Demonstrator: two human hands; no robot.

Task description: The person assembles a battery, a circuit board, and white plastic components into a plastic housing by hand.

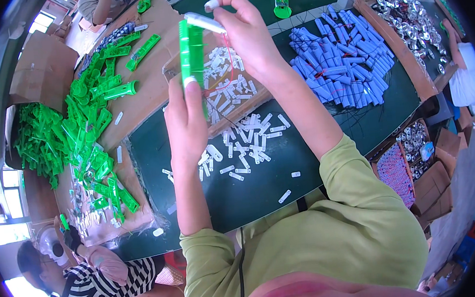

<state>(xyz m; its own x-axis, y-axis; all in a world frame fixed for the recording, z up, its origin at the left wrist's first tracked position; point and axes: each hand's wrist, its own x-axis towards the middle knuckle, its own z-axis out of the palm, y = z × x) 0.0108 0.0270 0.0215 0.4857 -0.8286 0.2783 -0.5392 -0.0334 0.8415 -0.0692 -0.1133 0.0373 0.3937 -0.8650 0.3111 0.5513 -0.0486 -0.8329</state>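
My left hand (pixel 188 119) is closed around the lower part of a long, translucent green plastic shell (pixel 191 51), held upright above the table. At the shell's top end my right hand (pixel 248 39) pinches a pale, oblong piece (pixel 205 22). A thin red wire (pixel 231 59) hangs in a loop from beside that piece down toward the shell's lower part. White coverings show on the right index fingertip and the left thumb tip. Below the hands, small white plastic pieces (pixel 248 142) lie loose on the table, and more fill a cardboard tray (pixel 240 113).
Blue cylindrical cells (pixel 342 62) with wires are heaped at the right. Beyond stands a box of shiny silver reflectors (pixel 406 18). Green shells (pixel 83 133) pile up at the left, spilling from a carton (pixel 41 66). A person in stripes (pixel 114 281) works at lower left.
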